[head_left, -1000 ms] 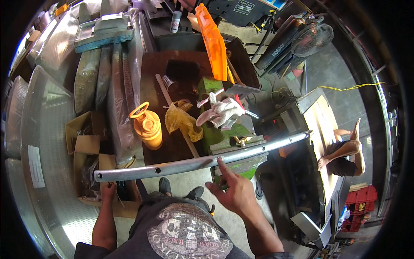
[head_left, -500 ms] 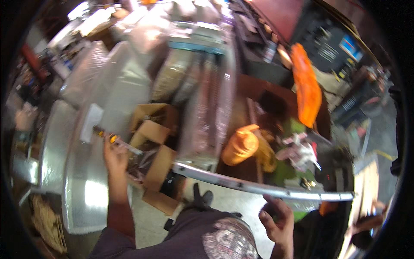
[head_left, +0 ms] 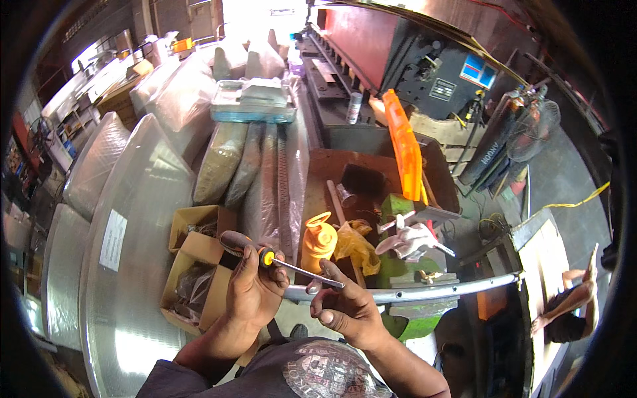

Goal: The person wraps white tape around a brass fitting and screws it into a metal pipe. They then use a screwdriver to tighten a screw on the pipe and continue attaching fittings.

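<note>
My left hand [head_left: 255,292] holds a screwdriver-like tool by its dark handle [head_left: 237,243], which has a yellow collar [head_left: 267,258]. The tool's slim metal shaft [head_left: 302,270] points right and slightly down. Its tip lies across the fingers of my right hand [head_left: 352,312], whose thumb and index finger are apart. I cannot tell whether the right fingers touch the shaft. Just beyond both hands runs a long metal rail [head_left: 424,294] with holes along it. An orange jug [head_left: 319,240] with a loop handle stands beyond the rail.
Open cardboard boxes [head_left: 189,275] with wrapped contents stand at left, beside large plastic-wrapped panels [head_left: 136,252]. An orange guard-like piece [head_left: 403,146] stands beyond the rail, near a light grey clamp-like tool [head_left: 409,237]. At far right another person's arm [head_left: 564,306] rests over a board.
My left hand has come rightward with the tool, to in front of my body. My right hand has moved left and up, to the shaft's tip. The view has shifted.
</note>
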The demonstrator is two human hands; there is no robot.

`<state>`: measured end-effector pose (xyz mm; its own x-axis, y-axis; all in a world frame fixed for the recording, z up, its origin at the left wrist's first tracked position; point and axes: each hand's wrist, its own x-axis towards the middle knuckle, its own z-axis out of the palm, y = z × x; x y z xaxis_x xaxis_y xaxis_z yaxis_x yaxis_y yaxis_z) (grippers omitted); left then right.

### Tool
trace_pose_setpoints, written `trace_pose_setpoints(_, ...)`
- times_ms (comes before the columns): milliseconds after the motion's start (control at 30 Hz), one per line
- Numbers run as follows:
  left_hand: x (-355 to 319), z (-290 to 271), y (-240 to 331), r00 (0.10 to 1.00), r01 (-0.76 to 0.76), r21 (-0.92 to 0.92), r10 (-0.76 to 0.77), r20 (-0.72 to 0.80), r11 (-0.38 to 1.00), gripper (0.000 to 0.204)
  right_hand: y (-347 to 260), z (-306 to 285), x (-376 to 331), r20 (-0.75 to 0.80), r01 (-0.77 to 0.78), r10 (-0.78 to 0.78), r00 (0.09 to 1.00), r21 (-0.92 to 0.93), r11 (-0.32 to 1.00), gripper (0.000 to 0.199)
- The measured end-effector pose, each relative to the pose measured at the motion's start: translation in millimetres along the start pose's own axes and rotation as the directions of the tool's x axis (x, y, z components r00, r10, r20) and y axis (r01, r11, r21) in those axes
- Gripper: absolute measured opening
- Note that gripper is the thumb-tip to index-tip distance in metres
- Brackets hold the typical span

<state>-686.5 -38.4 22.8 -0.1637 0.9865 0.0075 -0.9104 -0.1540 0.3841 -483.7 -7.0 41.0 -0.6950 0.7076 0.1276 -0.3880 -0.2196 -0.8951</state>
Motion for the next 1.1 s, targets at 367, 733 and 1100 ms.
trace_pose_setpoints(367,2.0,32.2,-31.7,0.975,0.165,0.074,-0.152,-0.163,0.983,0.027,-2.8,8.8,3.9,-0.445,0.225,-0.183,0.877,0.042,0.973,0.033)
trace_pose_setpoints(733,-11.4,21.5,-40.1,0.979,0.203,0.012,-0.203,-0.006,0.979,0.031,-13.2,5.4,3.3,-0.459,0.415,-0.386,0.8,-0.042,0.909,0.015)
trace_pose_setpoints(1100,-31.4,30.8,-46.4,0.966,0.259,-0.113,-0.254,0.058,0.959,0.028,-34.2,13.1,-8.9,-0.417,0.533,-0.514,0.749,-0.08,0.842,0.013)
